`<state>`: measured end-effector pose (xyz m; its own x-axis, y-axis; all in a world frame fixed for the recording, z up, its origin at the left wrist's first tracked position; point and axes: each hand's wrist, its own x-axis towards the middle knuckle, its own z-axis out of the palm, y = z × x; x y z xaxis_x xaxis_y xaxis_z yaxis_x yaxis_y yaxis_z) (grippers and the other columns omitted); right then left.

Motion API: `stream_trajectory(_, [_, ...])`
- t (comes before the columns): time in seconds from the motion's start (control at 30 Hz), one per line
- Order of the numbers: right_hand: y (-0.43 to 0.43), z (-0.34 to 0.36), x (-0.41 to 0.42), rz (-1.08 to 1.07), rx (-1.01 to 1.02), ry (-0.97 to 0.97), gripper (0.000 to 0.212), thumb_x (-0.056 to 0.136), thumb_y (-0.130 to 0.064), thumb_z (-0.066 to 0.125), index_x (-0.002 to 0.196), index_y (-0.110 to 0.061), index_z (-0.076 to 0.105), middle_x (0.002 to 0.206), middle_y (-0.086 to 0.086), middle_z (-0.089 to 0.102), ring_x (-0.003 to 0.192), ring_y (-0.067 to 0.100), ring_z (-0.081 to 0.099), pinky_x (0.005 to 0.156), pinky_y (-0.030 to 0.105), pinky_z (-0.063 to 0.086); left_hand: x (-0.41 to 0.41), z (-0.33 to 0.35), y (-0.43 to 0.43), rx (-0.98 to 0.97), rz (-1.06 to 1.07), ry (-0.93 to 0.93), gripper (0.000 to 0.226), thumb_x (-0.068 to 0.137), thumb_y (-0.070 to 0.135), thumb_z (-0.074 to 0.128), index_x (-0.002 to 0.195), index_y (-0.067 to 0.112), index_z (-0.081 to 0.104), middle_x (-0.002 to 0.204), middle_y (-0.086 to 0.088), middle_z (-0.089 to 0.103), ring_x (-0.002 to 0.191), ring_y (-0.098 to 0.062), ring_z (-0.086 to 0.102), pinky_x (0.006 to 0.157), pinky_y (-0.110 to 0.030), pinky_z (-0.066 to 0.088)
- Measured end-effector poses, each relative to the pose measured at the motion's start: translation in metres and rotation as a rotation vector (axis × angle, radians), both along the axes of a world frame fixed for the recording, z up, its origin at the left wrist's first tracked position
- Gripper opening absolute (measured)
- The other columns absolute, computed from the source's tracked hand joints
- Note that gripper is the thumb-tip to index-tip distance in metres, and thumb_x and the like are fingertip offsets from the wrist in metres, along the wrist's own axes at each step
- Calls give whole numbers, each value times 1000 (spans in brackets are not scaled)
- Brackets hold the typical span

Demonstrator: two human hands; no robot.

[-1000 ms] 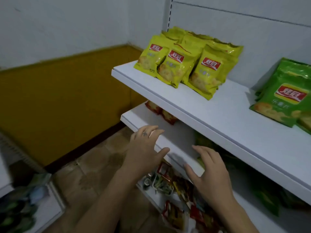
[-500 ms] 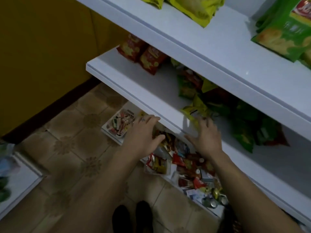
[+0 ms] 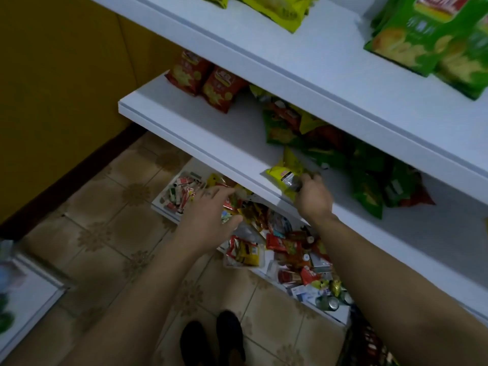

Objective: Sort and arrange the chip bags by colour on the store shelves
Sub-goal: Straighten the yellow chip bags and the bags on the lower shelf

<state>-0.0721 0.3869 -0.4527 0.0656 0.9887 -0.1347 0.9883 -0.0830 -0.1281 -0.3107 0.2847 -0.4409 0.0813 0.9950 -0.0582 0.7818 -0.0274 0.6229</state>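
Observation:
My right hand (image 3: 313,198) grips a yellow chip bag (image 3: 286,171) at the front edge of the middle white shelf (image 3: 200,133). Behind it lies a mixed heap of green, yellow and red bags (image 3: 343,154). Two red bags (image 3: 208,80) stand together at the shelf's left end. On the top shelf (image 3: 330,62) sit yellow bags (image 3: 274,9) on the left and green bags (image 3: 427,40) on the right. My left hand (image 3: 211,215) hovers below the middle shelf's edge, fingers relaxed, holding nothing.
The bottom shelf (image 3: 169,210) holds a jumble of small snack packets and cans (image 3: 277,247). Tiled floor (image 3: 111,223) spreads on the left, with a yellow wall (image 3: 52,88) beyond. My shoes (image 3: 211,336) stand close to the shelving. Another white shelf corner (image 3: 29,299) is at lower left.
The view tilted down from the top shelf to the middle one. My right hand reached onto the middle shelf and took hold of the yellow bag; my left hand dropped lower.

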Motion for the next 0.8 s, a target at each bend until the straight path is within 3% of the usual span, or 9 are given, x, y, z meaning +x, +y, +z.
stream_trajectory(0.13, [-24, 12, 0, -48, 121, 242, 13, 88, -6, 54, 90, -8, 67, 100, 19, 66, 88, 38, 61, 66, 32, 40, 2, 10, -8, -44, 14, -37, 60, 88, 49, 61, 141, 29, 39, 145, 2, 41, 134, -24, 35, 107, -45, 37])
stream_trajectory(0.2, [-34, 15, 5, -24, 47, 237, 18, 92, -16, 56, 104, -10, 67, 113, 20, 65, 100, 36, 60, 74, 34, 45, 6, 18, -8, -50, -3, -101, 61, 88, 47, 62, 141, 26, 40, 144, 1, 42, 131, -22, 39, 106, -41, 39])
stream_trajectory(0.27, [-38, 14, 10, 51, -256, 95, 56, 89, -36, 62, 140, -20, 45, 147, 18, 38, 131, 33, 42, 96, 38, 42, 13, 26, -8, -93, -28, -196, 63, 88, 43, 65, 142, 23, 39, 143, 1, 43, 131, -19, 40, 106, -33, 37])
stream_trajectory(0.33, [-37, -2, 12, 128, -397, -106, 82, 82, -52, 63, 150, -32, 20, 151, 13, 23, 135, 33, 31, 103, 43, 37, 20, 22, -6, -152, -24, -264, 63, 88, 40, 65, 143, 21, 39, 144, 0, 42, 132, -19, 40, 103, -27, 34])
stream_trajectory(0.43, [-34, -37, 5, 156, -81, -156, 63, 84, -43, 62, 137, -26, 33, 132, 16, 41, 116, 35, 41, 95, 44, 38, 16, -5, -3, -215, -16, -202, 66, 88, 43, 65, 143, 20, 38, 146, -4, 42, 131, -23, 42, 105, -33, 38])
stream_trajectory(0.53, [-42, -76, 9, 341, 216, -193, 61, 83, -28, 67, 136, -7, 45, 138, 24, 44, 126, 40, 40, 108, 51, 28, 7, -45, -12, -199, 2, -103, 61, 87, 40, 64, 140, 19, 42, 137, -8, 50, 122, -27, 48, 96, -40, 46])
stream_trajectory(0.6, [-58, -99, 15, 497, 323, -135, 55, 85, -24, 57, 135, -5, 48, 142, 26, 42, 131, 41, 38, 113, 52, 23, 8, -66, -23, -199, 5, -96, 59, 88, 39, 63, 139, 18, 43, 134, -9, 52, 118, -28, 52, 91, -39, 47])
stream_trajectory(0.7, [-85, -126, 12, 591, 268, -50, 59, 77, -25, 68, 132, -7, 52, 137, 23, 48, 128, 39, 44, 111, 50, 28, 14, -90, -39, -266, 11, -70, 57, 91, 35, 61, 141, 15, 43, 138, -9, 50, 114, -27, 55, 90, -33, 43])
stream_trajectory(0.8, [-98, -151, 13, 421, -28, -8, 68, 79, -34, 71, 139, -15, 46, 138, 16, 47, 126, 36, 44, 104, 46, 35, 22, -117, -49, -289, 56, -104, 58, 88, 39, 59, 137, 11, 47, 129, -12, 56, 112, -28, 55, 89, -29, 40])
